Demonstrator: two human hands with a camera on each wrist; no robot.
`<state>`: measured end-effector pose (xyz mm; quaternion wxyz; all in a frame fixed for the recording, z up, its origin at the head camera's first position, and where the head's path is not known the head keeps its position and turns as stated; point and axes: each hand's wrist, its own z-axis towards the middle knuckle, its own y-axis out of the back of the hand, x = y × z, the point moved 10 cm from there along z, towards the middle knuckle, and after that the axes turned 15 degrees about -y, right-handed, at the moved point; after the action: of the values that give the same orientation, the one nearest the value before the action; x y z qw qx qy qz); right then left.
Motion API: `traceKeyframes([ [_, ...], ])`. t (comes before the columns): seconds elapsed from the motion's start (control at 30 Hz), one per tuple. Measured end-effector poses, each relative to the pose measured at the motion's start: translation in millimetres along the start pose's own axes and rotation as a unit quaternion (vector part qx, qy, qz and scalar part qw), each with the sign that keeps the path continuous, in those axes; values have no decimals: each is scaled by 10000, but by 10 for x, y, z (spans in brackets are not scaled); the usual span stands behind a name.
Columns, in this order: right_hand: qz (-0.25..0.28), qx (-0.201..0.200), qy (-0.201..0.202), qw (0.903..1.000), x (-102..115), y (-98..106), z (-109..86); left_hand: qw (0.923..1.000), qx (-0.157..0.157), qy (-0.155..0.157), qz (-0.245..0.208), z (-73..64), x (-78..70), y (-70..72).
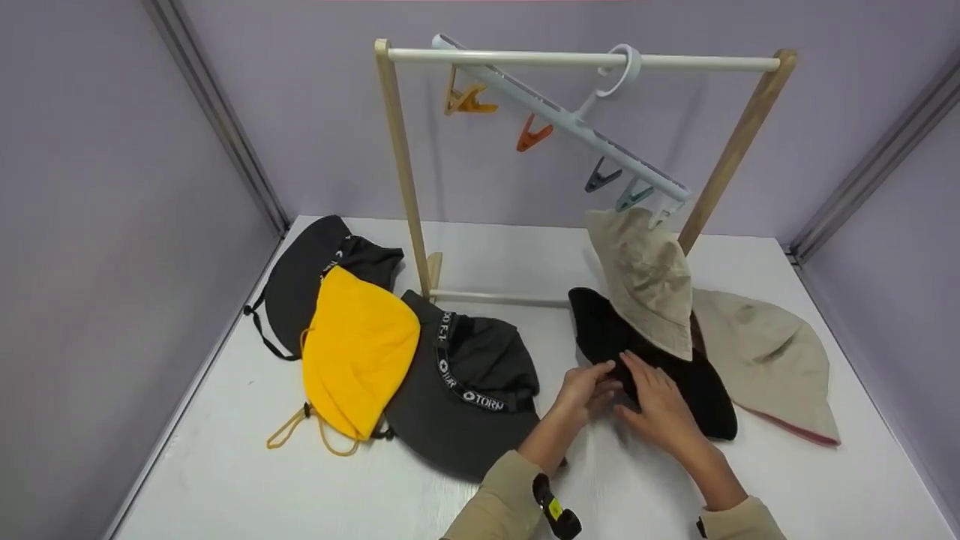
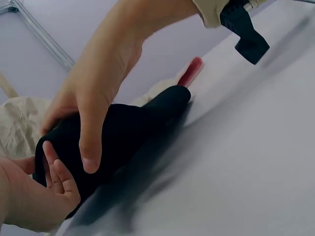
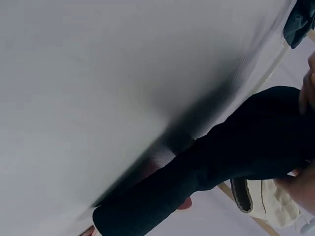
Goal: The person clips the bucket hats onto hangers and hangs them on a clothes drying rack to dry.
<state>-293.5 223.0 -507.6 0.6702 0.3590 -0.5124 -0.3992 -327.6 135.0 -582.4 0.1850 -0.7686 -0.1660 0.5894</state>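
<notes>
A black bucket hat (image 1: 709, 401) is held slightly raised over the white table, its edge folded between the two hands. My left hand (image 1: 589, 390) pinches its near left edge; in the left wrist view that hand's fingers (image 2: 61, 179) lie along the folded cloth. My right hand (image 1: 661, 411) grips the same hat from above, its thumb (image 2: 91, 142) on the near side and its other fingers partly hidden behind the cloth. Just behind, a beige bucket hat (image 1: 645, 277) hangs from the right end of a clip hanger (image 1: 555, 112) and overlaps the black hat in the head view.
A wooden rack's white rail (image 1: 510, 58) carries the hanger, with several coloured clips, including an orange clip (image 1: 534, 135). To the right lies a beige hat with reddish lining (image 1: 772, 352). Dark grey caps (image 1: 450, 420) and a yellow hat (image 1: 360, 345) with cords lie left.
</notes>
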Motion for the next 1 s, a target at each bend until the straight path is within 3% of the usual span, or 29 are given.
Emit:
traceKeyframes([
  [0.13,183,-382,-217,9989,-33,80,25,9997,129,-19,-201,-56,-36,-95],
  [0.2,393,-526,-420,9970,-70,135,42,9993,311,-216,-53,-76,-105,-141],
  [0.27,589,-653,-603,9943,-105,203,55,9961,567,-599,320,-81,-214,-185],
  [0.33,736,-762,-732,9917,-130,280,69,9842,779,-1251,982,-82,-377,-216],
  [0.37,799,-814,-790,9903,-141,321,77,9720,846,-1664,1430,-90,-475,-229],
  [0.4,853,-863,-835,9891,-147,365,88,9549,873,-2091,1920,-102,-576,-242],
  [0.43,911,-910,-874,9878,-155,407,100,9303,894,-2568,2460,-120,-679,-263],
  [0.47,1008,-916,-927,9863,-162,444,115,8993,870,-3046,3016,-149,-783,-285],
  [0.53,1138,-894,-998,9844,-161,503,142,8214,673,-3953,4056,-223,-974,-329],
  [0.57,1199,-854,-1032,9837,-161,523,155,7857,537,-4306,4408,-259,-1054,-344],
  [0.6,1270,-807,-1038,9832,-153,540,166,7549,412,-4590,4667,-288,-1119,-353],
  [0.63,1357,-747,-1042,9824,-144,550,173,7323,333,-4805,4814,-307,-1175,-359],
  [0.67,1429,-682,-1035,9819,-128,559,178,7164,293,-4956,4902,-318,-1223,-359],
  [0.7,1463,-637,-1014,9820,-112,568,179,7094,306,-5034,4924,-313,-1256,-355],
  [0.8,1560,-551,-927,9819,-61,596,177,7143,682,-5027,4821,-261,-1312,-367],
  [0.87,1571,-543,-890,9821,-24,623,180,7123,1095,-4956,4849,-228,-1307,-410],
  [0.93,1557,-596,-837,9825,15,658,190,7008,1457,-4911,4965,-215,-1298,-460],
  [1.0,1533,-655,-750,9831,66,691,207,6828,1636,-4917,5151,-215,-1296,-489],
])
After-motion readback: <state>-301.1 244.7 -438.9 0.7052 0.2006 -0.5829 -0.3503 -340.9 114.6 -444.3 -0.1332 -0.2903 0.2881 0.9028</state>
